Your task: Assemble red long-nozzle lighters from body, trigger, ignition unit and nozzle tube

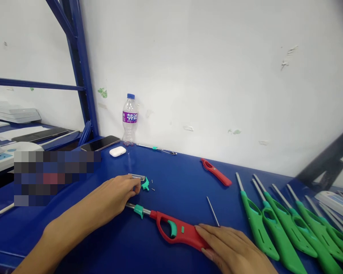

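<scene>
A red lighter with a green trigger lies across the blue table, its metal tube pointing left. A loose green piece sits around the tube. My right hand is closed on the handle's right end. My left hand is above the tube's left tip, fingers bent and pressed together beside a clear part; what they hold, if anything, is hidden. Just right of those fingers are a small green part and tiny screws. A thin metal rod lies behind my right hand.
Several green lighters lie at the right. Farther back are a red handle shell, a thin rod assembly, a bottle, a white case and a phone. A blue metal frame stands at the left.
</scene>
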